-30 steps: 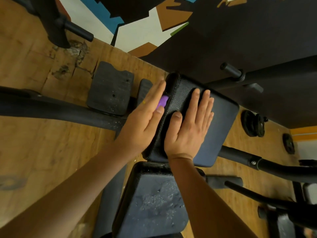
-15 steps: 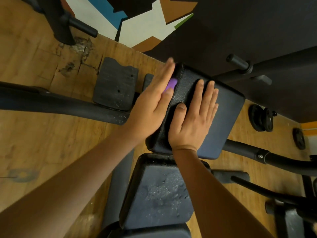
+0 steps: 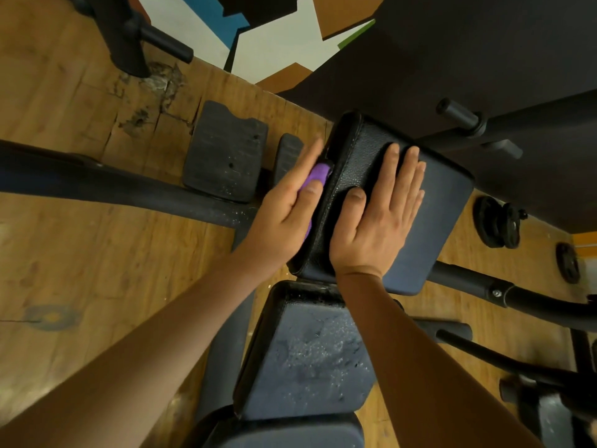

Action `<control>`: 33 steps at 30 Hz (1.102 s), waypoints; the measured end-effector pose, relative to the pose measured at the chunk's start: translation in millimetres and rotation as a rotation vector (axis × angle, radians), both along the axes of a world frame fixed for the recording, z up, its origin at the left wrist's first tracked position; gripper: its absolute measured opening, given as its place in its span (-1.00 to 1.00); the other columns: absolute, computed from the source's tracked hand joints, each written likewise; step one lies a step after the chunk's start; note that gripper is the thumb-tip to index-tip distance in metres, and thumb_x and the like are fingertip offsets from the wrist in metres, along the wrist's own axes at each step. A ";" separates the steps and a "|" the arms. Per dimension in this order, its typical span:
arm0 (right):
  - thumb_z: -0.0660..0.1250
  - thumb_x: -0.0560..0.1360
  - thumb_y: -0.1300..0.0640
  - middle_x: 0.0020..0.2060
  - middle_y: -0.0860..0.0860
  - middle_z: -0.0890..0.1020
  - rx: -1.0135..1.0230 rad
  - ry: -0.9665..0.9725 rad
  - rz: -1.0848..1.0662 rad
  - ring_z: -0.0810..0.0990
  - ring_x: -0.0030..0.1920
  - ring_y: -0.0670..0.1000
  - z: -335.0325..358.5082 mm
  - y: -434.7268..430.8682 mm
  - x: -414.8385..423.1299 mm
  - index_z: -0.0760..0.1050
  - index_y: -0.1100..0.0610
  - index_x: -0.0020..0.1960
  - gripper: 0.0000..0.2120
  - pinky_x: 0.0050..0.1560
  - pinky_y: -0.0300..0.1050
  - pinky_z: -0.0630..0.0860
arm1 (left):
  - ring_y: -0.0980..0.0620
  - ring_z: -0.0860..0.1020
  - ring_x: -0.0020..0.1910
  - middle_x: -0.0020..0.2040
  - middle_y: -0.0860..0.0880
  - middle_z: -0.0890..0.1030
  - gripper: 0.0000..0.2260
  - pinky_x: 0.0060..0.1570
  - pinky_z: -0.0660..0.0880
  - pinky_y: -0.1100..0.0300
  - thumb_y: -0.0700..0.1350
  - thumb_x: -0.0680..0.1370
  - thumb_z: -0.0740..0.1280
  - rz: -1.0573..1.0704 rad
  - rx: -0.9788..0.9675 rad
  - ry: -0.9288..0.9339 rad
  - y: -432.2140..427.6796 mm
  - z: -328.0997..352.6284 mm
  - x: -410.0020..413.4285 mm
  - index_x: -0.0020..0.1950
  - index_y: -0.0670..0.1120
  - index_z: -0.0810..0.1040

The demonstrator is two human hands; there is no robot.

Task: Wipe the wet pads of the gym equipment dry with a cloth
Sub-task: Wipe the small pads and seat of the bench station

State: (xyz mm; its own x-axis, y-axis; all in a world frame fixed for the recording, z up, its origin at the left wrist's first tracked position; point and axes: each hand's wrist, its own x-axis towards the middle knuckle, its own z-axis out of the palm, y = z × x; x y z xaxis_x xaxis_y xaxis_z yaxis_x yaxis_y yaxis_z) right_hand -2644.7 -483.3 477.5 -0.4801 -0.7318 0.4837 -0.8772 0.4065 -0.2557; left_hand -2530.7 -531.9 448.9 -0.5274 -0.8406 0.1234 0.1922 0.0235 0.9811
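At 9 o'clock edge of upper pad (image 3: 445,221), left hand (image 3: 287,208) presses purple cloth (image 3: 315,176), grip flat, uncurled; right hand (image 3: 378,221) flat on top, empty. Cloth soft, light: bunch under palm. Lower pad (image 3: 310,357), 6 o'clock, wet.

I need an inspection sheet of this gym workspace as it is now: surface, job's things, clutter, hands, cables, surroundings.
Surface: worn wooden plank floor, cracked near the wall.
Job's things: upper black leatherette bench pad, no drops seen on top; lower black pad covered with water drops; purple cloth against the upper pad's left side.
Clutter: black rubber slab and round black weight plates on the floor.
Hands: left hand presses the cloth with straight fingers; right hand lies flat on the upper pad.
Cables: nothing seen.
Surroundings: painted wall with coloured shapes; black machine frames.
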 end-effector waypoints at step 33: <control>0.08 0.59 0.00 0.59 0.16 0.21 -0.018 -0.066 0.015 0.06 0.62 0.16 7.4 4.7 -1.3 0.24 0.14 0.58 -0.42 0.59 0.21 0.03 | 0.13 0.01 0.62 0.64 0.04 0.15 -0.56 0.52 -0.05 0.40 -0.16 0.74 0.07 -0.413 -0.927 -0.431 -118.2 92.1 -45.7 0.63 -0.09 0.16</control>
State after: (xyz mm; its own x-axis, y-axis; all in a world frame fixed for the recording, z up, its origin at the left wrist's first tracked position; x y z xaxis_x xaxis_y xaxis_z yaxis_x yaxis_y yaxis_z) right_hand -2646.0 -478.6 484.9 -0.5000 -0.7307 0.4648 -0.8644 0.3879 -0.3200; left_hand -2576.4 -650.1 541.0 -0.8968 -0.2661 0.3534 0.0007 0.7981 0.6025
